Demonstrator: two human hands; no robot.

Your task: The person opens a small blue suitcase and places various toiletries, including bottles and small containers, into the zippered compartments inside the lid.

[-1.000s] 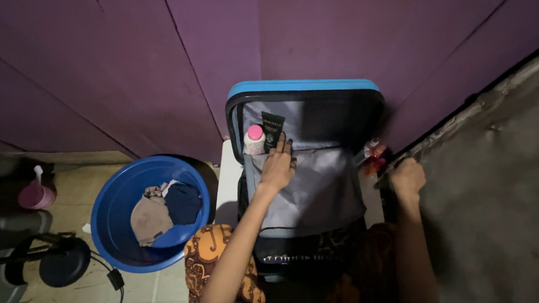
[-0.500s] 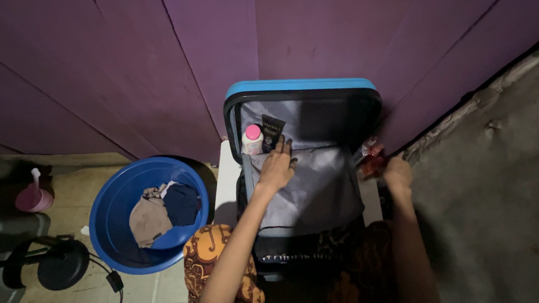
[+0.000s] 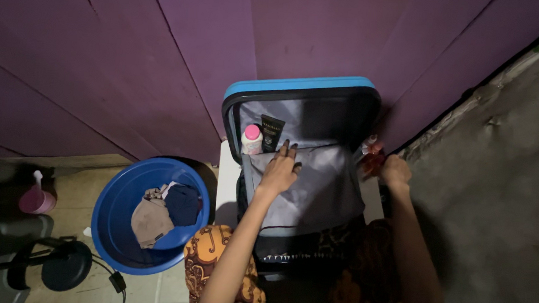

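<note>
A purple wall (image 3: pixel 132 56) fills the far side, with rough grey concrete (image 3: pixel 504 184) to the right. An open blue suitcase (image 3: pixel 298 84) stands against the wall, its lid upright and a grey liner (image 3: pixel 317 192) spread over the near half. Left of it a blue basin (image 3: pixel 115 223) on the floor holds crumpled clothes (image 3: pixel 163 210). At the far left stand a pink pump bottle (image 3: pixel 34 198) and a black stand (image 3: pixel 56 266). Inside the lid pocket sit a pink-capped bottle (image 3: pixel 252 139) and a black tube (image 3: pixel 271 133), side by side. The left hand (image 3: pixel 279 169) lies flat and open on the liner, fingertips just below the tube; it has barely shifted over the last second. The right hand (image 3: pixel 396 172) has drawn in from the concrete edge toward the suitcase's right rim and is closed round a small reddish item (image 3: pixel 372 158), too blurred to identify. So the item now sits just beside the rim, close to the liner that the left hand presses down.
</note>
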